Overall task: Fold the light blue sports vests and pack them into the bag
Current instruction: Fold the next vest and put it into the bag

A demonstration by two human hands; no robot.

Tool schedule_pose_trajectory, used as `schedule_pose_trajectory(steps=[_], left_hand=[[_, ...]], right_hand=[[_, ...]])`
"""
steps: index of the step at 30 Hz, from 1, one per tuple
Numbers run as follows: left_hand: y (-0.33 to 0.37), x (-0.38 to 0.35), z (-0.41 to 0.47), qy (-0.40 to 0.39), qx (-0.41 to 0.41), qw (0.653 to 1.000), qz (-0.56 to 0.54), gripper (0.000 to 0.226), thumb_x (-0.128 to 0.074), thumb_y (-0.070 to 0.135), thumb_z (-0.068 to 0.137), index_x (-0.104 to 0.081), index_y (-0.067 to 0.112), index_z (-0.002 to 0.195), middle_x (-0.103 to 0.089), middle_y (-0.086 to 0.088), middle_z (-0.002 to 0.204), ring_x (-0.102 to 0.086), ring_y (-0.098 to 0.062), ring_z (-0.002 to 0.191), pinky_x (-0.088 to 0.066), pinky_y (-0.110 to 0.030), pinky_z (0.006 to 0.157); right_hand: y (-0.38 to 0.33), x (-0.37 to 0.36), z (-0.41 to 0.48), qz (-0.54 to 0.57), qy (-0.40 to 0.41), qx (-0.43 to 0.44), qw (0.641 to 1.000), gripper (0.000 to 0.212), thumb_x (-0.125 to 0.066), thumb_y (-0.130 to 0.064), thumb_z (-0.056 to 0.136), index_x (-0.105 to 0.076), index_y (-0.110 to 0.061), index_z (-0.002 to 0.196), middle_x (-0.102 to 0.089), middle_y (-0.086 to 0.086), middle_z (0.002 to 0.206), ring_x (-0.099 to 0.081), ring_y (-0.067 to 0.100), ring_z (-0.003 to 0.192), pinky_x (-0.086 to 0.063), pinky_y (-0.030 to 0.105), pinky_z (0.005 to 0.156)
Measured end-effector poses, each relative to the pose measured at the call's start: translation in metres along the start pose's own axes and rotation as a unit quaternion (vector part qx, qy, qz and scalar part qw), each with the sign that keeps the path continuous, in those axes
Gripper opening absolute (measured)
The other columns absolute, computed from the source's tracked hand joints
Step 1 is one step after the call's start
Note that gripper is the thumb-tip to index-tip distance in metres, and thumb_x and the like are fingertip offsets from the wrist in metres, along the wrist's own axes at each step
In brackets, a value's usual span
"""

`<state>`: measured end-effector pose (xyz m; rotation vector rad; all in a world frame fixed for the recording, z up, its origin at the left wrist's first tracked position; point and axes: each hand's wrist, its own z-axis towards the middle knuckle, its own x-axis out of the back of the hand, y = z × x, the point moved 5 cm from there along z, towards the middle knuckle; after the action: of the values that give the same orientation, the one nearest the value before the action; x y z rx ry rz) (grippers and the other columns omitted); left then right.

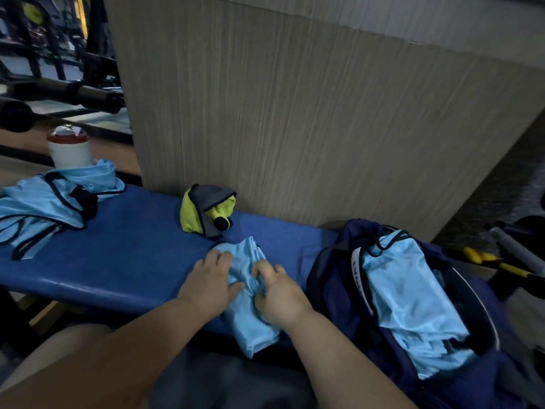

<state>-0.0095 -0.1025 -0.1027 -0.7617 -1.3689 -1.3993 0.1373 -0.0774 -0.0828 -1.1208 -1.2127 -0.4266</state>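
Observation:
A folded light blue vest (pixel 247 317) lies across the near edge of the blue bench (pixel 124 249). My left hand (pixel 211 280) presses flat on its upper left part, with the thumb against the fabric. My right hand (pixel 278 293) grips the cloth in the middle, fingers curled into a bunched fold. An open navy bag (pixel 339 293) stands at the right end of the bench with folded light blue vests (pixel 410 293) inside. A loose pile of unfolded light blue vests with black trim (pixel 50 202) lies at the bench's left end.
A yellow and grey pouch (pixel 206 211) sits by the wooden wall panel (pixel 295 113) behind the bench. A white cup with a red rim (pixel 69 147) stands behind the left pile. Gym equipment (pixel 59 93) fills the far left. Yellow-handled gear (pixel 498 265) lies right of the bag.

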Motion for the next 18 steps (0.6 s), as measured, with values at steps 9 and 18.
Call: schedule_pose_trajectory(steps=[9, 18], left_hand=[[0.072, -0.015, 0.013, -0.047, 0.079, 0.897, -0.432, 0.037, -0.064, 0.008, 0.083, -0.057, 0.029, 0.114, -0.059, 0.000, 0.120, -0.059, -0.018, 0.107, -0.049, -0.034, 0.093], [0.202, 0.036, 0.034, 0.052, -0.063, 0.790, -0.608, 0.041, -0.068, -0.001, 0.081, -0.061, 0.037, 0.092, -0.062, 0.008, 0.107, -0.056, -0.001, 0.100, -0.043, -0.016, 0.089]], right_hand=[[0.031, 0.046, -0.036, 0.141, 0.078, -0.026, 0.987, 0.031, -0.055, -0.003, 0.086, -0.060, -0.031, 0.098, -0.052, 0.000, 0.112, -0.056, 0.014, 0.090, -0.041, 0.013, 0.069], [0.059, 0.169, -0.091, 0.046, 0.298, -0.037, 0.953, 0.044, -0.055, 0.001, 0.084, -0.069, -0.023, 0.117, -0.052, 0.002, 0.123, -0.058, 0.020, 0.106, -0.040, 0.023, 0.085]])
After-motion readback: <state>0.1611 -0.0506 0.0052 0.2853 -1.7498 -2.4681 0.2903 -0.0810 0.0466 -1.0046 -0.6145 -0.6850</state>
